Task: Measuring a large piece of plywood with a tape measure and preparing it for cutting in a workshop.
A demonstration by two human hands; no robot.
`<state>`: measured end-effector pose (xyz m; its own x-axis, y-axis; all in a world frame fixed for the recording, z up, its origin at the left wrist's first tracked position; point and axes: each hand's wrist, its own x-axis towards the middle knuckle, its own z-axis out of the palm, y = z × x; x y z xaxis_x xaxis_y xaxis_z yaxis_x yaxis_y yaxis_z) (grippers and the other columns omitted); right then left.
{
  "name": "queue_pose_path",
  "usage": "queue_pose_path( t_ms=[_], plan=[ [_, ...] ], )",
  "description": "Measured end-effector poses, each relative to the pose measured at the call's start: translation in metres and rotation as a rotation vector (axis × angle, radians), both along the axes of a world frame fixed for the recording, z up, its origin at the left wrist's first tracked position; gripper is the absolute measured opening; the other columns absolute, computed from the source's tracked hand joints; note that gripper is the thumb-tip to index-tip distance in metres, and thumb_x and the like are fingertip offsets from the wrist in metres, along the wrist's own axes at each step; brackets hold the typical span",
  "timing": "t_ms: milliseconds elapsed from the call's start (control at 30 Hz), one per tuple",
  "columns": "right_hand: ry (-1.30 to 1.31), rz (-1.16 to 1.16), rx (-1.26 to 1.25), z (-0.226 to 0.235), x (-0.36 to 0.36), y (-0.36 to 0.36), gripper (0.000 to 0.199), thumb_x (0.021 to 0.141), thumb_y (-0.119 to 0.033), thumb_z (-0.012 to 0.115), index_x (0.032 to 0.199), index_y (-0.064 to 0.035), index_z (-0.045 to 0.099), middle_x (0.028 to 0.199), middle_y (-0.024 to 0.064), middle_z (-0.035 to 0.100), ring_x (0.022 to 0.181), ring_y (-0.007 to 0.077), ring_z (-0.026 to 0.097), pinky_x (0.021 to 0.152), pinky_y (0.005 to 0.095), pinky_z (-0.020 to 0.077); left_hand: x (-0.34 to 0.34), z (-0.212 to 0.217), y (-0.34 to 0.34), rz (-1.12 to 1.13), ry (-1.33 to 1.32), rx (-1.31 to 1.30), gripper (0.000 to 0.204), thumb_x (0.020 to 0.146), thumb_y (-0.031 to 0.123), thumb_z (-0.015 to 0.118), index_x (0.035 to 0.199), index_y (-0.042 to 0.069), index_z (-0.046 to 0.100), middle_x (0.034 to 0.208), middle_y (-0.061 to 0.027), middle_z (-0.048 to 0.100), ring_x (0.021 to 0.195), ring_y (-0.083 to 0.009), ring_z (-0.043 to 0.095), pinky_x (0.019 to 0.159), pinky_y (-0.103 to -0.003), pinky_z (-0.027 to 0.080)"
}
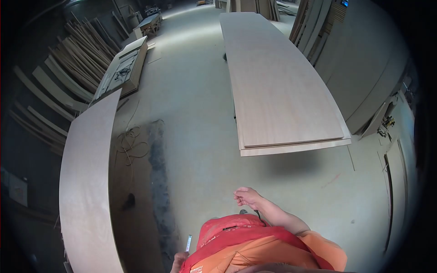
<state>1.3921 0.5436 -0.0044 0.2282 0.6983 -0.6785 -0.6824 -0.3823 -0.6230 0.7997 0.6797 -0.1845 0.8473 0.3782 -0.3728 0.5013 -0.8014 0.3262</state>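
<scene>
My left hand (179, 262) is low at the lower edge, closed on a tape measure. Its pale, narrow blade (189, 243) sticks up past the fingers, while the case is hidden. In front of my body, my right hand (247, 196) is raised with its fingers curled in; whatever may be inside them is hidden. Ahead of that hand, and apart from it, is a stack of long wooden panels (282, 86), the top one set slightly back from the near edge of the one under it.
Another long panel (88, 177) stretches along my left. A cord (132, 143) lies in loops on the floor near a dark strip (159, 177). Beyond is a low stack with tools (123, 70). Boards lean along the left wall (84, 52); large sheets (368, 59) stand at right.
</scene>
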Motion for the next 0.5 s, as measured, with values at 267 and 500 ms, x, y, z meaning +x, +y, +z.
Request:
queue_pose_path(
  t_ms=[267, 500],
  plan=[
    [0.024, 0.056, 0.096, 0.012, 0.097, 0.195, 0.015, 0.103, -0.021, 0.066, 0.106, -0.0071, 0.061, 0.092, 0.0047, 0.065, 0.074, 0.0148, 0.063, 0.070, 0.0321, 0.0563, 0.100, -0.047, 0.050, 0.497, -0.508, -0.678, 0.017, 0.089, 0.027, 0.064, 0.088, 0.011, 0.072, 0.087, -0.0118, 0.074, 0.081, -0.0353, 0.073, 0.066, -0.045, 0.058],
    [0.197, -0.172, -0.153, -0.041, 0.157, 0.323, 0.015, 0.103, -0.024, 0.064, 0.098, -0.0091, 0.065, 0.087, 0.0032, 0.065, 0.074, 0.0171, 0.062, 0.069, 0.0343, 0.0558, 0.261, -0.097, 0.320, 0.088, -0.159, -0.091, 0.020, 0.089, 0.029, 0.065, 0.092, 0.011, 0.072, 0.092, -0.0130, 0.075, 0.087, -0.0354, 0.074, 0.071, -0.045, 0.058]
  ],
)
